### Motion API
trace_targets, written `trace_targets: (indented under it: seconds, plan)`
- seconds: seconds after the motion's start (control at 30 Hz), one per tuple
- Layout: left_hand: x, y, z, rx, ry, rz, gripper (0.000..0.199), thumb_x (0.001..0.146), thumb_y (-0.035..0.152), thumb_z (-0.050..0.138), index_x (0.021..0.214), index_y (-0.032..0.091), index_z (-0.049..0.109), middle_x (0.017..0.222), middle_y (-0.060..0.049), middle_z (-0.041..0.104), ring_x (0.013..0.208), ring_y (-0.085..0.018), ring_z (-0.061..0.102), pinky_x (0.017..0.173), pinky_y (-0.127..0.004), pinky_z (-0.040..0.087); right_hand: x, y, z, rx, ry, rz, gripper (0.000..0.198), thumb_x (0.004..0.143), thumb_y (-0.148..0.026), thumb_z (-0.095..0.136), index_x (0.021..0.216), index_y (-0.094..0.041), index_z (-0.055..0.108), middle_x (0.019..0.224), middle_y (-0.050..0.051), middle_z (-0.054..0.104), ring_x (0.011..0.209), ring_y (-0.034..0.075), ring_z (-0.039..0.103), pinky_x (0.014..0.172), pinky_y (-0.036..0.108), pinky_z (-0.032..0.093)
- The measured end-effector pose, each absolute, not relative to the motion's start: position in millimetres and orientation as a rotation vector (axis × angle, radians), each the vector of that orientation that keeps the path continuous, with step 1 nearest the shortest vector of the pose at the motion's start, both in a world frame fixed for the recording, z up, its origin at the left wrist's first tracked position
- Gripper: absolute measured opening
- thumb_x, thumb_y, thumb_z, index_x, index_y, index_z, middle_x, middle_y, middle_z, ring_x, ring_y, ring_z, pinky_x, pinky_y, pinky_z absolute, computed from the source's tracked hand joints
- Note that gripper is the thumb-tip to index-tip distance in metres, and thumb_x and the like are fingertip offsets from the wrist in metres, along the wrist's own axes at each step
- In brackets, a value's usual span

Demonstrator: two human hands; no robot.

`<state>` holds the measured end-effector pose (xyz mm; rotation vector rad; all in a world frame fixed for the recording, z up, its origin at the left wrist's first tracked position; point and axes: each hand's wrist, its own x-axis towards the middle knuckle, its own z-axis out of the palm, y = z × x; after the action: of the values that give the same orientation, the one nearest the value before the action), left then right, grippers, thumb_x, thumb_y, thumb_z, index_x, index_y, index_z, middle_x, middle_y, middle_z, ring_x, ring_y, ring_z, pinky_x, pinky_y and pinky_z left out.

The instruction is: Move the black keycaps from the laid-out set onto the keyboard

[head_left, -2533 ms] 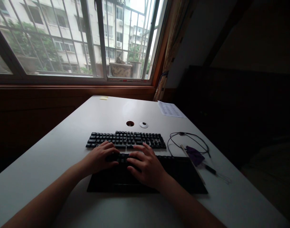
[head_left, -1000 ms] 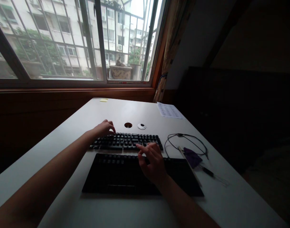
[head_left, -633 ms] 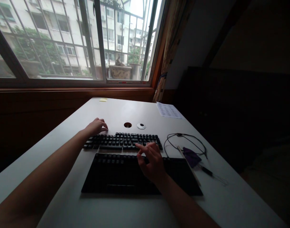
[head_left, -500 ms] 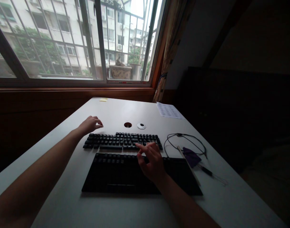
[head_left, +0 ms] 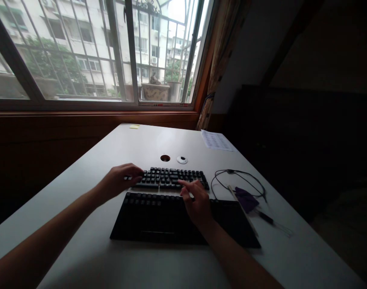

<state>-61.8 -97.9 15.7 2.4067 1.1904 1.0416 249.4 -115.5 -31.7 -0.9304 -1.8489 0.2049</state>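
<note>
Loose black keycaps (head_left: pixel 171 176) stand in several rows on the white table. In front of them lies a black keyboard (head_left: pixel 147 224), with keycaps along its upper left rows and a mostly dark, unclear lower area. My left hand (head_left: pixel 121 176) is at the left end of the loose rows, covering some keycaps. Its fingers are bent, with a gap between thumb and fingers where dark keycaps show. Over the keyboard's upper edge is my right hand (head_left: pixel 198 200), index finger stretched toward the front row of loose keycaps and the other fingers curled. I see nothing held in it.
Right of the keyboard are a coiled black cable (head_left: pixel 240 172), a purple cloth pouch (head_left: pixel 246 199) and a wire tool with a black handle (head_left: pixel 266 217). Behind the keycaps are a round table hole (head_left: pixel 165 158) and its white cover (head_left: pixel 182 159). A printed sheet (head_left: pixel 216 140) lies farther back.
My left hand has moved right and nearer, from behind the loose keycaps onto their left end. My right hand stays in nearly the same place; the view has shifted slightly.
</note>
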Motion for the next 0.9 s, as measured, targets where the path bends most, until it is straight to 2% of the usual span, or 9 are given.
trace_targets:
  seconds: [0.07, 0.13, 0.27, 0.6, 0.9]
  plan:
    - [-41, -112, 10, 2.464, 1.059, 1.014, 0.015, 0.094, 0.026, 0.062, 0.104, 0.018, 0.071, 0.100, -0.007, 0.070, 0.079, -0.015, 0.067, 0.072, -0.027, 0.057, 250, -115, -32, -0.956, -1.826, 0.237, 0.025, 0.098, -0.026, 0.049, 0.113, -0.024, 0.069, 0.078, 0.001, 0.067, 0.080, 0.021, 0.059, 0.081, 0.038, 0.047]
    - [-23, -121, 3, 2.568, 0.972, 0.969, 0.012, 0.093, 0.023, 0.065, 0.102, 0.021, 0.072, 0.105, -0.007, 0.067, 0.091, -0.017, 0.065, 0.080, -0.030, 0.056, 250, -114, -32, -0.982, -1.808, 0.258, 0.025, 0.098, -0.028, 0.049, 0.111, -0.024, 0.070, 0.080, 0.002, 0.068, 0.080, 0.020, 0.060, 0.080, 0.038, 0.048]
    - [2, -127, -13, 2.698, 1.044, 0.866, 0.016, 0.087, 0.018, 0.073, 0.101, 0.023, 0.071, 0.104, -0.006, 0.066, 0.099, -0.023, 0.057, 0.086, -0.038, 0.053, 249, -114, -31, -1.006, -1.793, 0.271, 0.024, 0.098, -0.028, 0.049, 0.108, -0.023, 0.071, 0.084, 0.003, 0.070, 0.080, 0.020, 0.060, 0.078, 0.037, 0.048]
    - [15, -126, -42, 2.687, 1.202, 0.815, 0.015, 0.086, 0.027, 0.076, 0.100, 0.025, 0.072, 0.105, -0.006, 0.065, 0.102, -0.026, 0.053, 0.089, -0.042, 0.051, 248, -114, -31, -1.001, -1.834, 0.262, 0.024, 0.098, -0.028, 0.049, 0.099, -0.023, 0.072, 0.079, 0.002, 0.070, 0.078, 0.021, 0.061, 0.077, 0.037, 0.048]
    - [17, -128, -45, 2.723, 1.162, 0.845, 0.012, 0.088, 0.026, 0.074, 0.101, 0.025, 0.074, 0.103, -0.006, 0.067, 0.101, -0.025, 0.054, 0.088, -0.041, 0.053, 247, -115, -30, -0.991, -1.867, 0.291, 0.025, 0.099, -0.027, 0.049, 0.097, -0.023, 0.073, 0.079, 0.002, 0.071, 0.078, 0.020, 0.061, 0.078, 0.036, 0.047]
